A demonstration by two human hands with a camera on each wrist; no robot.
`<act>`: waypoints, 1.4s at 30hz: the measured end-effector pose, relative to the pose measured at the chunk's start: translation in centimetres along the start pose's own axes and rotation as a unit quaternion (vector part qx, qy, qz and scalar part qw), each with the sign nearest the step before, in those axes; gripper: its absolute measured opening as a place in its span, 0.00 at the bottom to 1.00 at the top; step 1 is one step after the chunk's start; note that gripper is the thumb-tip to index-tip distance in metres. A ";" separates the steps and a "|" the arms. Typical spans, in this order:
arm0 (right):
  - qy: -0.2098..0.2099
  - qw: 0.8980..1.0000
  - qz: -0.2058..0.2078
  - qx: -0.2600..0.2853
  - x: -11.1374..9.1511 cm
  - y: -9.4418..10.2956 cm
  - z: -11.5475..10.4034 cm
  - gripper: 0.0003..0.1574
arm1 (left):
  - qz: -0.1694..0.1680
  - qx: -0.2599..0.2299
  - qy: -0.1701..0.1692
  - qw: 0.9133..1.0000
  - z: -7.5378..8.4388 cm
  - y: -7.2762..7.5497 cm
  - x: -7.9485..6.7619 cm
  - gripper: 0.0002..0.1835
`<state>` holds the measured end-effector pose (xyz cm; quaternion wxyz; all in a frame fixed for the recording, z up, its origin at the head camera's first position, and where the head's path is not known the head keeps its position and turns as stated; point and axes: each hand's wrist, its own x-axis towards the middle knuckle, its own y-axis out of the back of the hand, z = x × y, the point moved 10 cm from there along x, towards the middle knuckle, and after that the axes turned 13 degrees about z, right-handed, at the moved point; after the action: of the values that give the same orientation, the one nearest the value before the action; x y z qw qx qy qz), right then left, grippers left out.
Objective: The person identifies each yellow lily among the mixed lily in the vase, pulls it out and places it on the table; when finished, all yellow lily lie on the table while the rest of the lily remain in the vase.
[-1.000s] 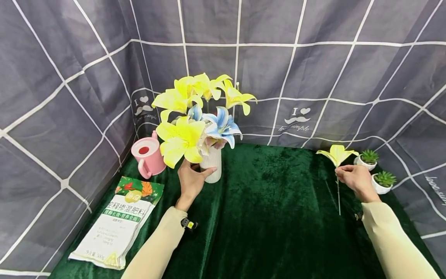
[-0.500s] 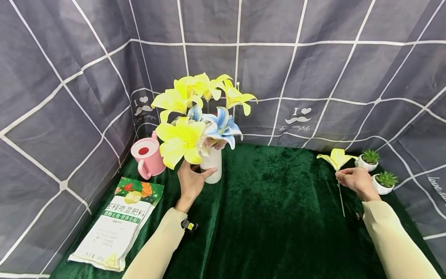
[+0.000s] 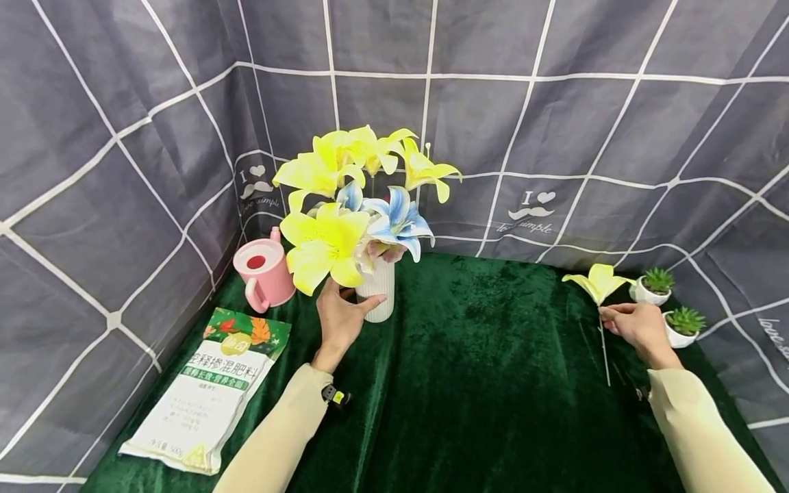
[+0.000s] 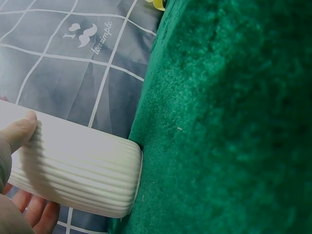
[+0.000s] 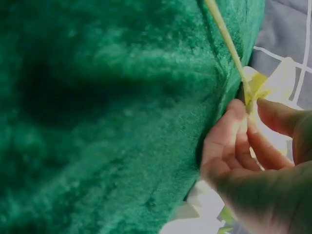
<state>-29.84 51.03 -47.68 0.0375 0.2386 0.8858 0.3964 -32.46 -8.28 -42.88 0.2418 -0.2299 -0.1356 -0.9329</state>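
Observation:
My left hand (image 3: 339, 320) grips the white ribbed vase (image 3: 380, 294), thumb on the near side and fingers round the other side, as the left wrist view shows. The vase stands upright on the green cloth. It holds several yellow lilies (image 3: 327, 246), a blue lily (image 3: 399, 222) and some paler blooms. Far to the right, my right hand (image 3: 637, 330) pinches a single yellow lily (image 3: 599, 282) by its stem just below the bloom. The stem (image 5: 226, 36) points down toward the cloth; whether its tip touches is unclear.
A pink watering can (image 3: 271, 277) stands left of the vase. In front of it lies a white and green fertilizer bag (image 3: 206, 390). Two small potted succulents (image 3: 657, 284) sit beside the right hand. A grey checked curtain (image 3: 481, 123) hangs behind the green cloth (image 3: 481, 383).
The lily's stem has tilted slightly, its lower end swinging right. The right hand has shifted a little down and right. The left hand stays on the vase. The head view has shifted slightly.

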 end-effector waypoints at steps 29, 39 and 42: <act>0.160 0.933 -0.024 0.322 -6.1 -6.6 -33.8 0.16 | 0.007 0.009 -0.004 1.000 0.0 0.1 -0.3 0.42; 0.163 0.919 -0.113 0.340 -5.1 -12.4 -39.3 0.17 | 0.006 -0.011 0.002 1.000 0.0 0.1 -0.1 0.42; 0.172 0.908 -0.140 0.355 -5.4 -13.2 -40.3 0.19 | 0.006 -0.023 -0.005 1.000 0.1 0.1 0.1 0.41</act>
<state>-40.49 13.50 -30.34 -0.1475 0.0377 0.9850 0.0816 -32.43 -8.36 -42.74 0.2416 -0.2414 -0.1139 -0.9330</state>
